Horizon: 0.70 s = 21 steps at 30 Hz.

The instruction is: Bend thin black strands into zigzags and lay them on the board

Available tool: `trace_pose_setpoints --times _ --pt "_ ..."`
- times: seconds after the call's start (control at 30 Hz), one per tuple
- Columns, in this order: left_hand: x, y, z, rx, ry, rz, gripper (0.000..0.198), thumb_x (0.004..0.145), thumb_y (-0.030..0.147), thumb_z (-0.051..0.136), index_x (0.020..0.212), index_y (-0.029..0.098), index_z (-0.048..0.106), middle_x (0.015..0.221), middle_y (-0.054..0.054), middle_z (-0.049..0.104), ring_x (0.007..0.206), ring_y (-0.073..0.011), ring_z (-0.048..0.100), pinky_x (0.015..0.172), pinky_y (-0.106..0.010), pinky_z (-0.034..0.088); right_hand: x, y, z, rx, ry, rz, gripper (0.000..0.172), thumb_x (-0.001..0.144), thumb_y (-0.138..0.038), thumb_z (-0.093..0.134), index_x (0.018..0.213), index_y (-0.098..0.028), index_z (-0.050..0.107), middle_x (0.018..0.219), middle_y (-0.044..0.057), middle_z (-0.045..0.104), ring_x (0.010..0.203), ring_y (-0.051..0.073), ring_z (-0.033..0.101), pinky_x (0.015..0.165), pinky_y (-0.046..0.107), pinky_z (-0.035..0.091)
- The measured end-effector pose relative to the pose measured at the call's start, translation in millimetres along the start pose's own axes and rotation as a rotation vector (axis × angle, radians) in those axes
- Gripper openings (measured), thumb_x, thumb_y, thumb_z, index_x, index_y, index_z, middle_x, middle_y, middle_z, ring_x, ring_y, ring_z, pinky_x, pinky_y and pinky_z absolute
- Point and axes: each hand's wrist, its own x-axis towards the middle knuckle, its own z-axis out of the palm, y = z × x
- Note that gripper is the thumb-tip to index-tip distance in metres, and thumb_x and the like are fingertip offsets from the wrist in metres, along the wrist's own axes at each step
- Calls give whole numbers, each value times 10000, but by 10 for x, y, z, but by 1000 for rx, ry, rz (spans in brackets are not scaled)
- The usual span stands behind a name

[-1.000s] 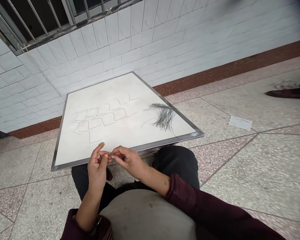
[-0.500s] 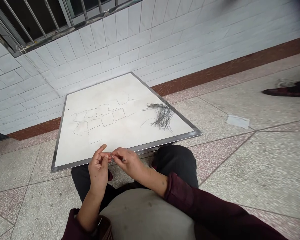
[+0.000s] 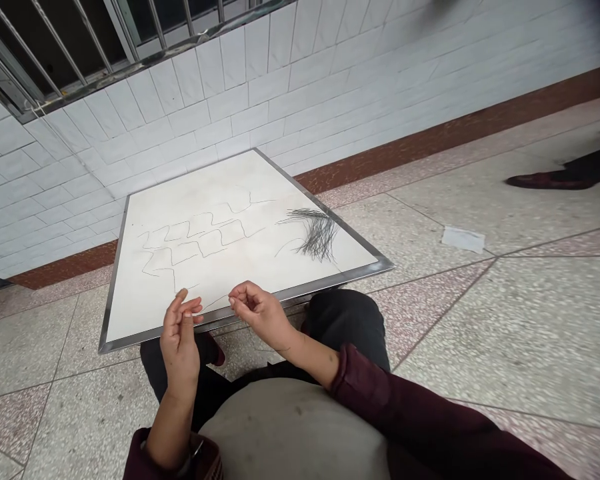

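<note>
Now the two hands stand apart, where half a second ago their fingertips met over the near edge of the white table (image 3: 220,179). The right hand (image 3: 261,312) pinches a thin dark strand (image 3: 217,303) between thumb and forefinger, and a length of it shows in the widened gap, slanting left and down towards the left fingers. The left hand (image 3: 181,337) has shifted further left; its thumb lies against the fingers, some of them extended, but whether it grips the strand I cannot tell. The strand hangs over the table's near side, left of the middle. Beyond, the bent strands (image 3: 221,239) lie in uneven rows across the left and middle of the tabletop, and the tangled dark bundle (image 3: 320,235) rests near its right edge, both arranged as before. On the floor to the right lies a white sheet (image 3: 463,239), and farther right more of another person's dark trouser leg (image 3: 593,167) shows above a shoe (image 3: 545,181).
</note>
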Motion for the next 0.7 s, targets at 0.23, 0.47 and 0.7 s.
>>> trace_pose_setpoints --times 0.23,0.47,0.7 --pt "19 53 5 44 -67 -33 433 855 372 633 1260 232 571 1096 -78 687 1065 -214 627 942 -358 466 -33 -38 16 39 -62 26 160 826 -363 620 830 -206 592 695 -12 588 617 120 540 569 248 462" --pt "15 -10 94 -59 -67 -98 412 797 369 694 1169 202 637 842 -31 698 837 -170 665 750 -286 523 -46 -24 3 254 -275 158 289 862 -462 601 945 -188 645 772 7 649 645 107 562 620 248 476" --pt "17 2 95 -24 -53 -75 383 800 333 689 1156 203 632 836 -21 680 831 -157 652 742 -270 515 -31 11 -18 386 -300 312 288 764 -423 729 885 -177 642 749 -12 652 589 75 520 516 191 386"
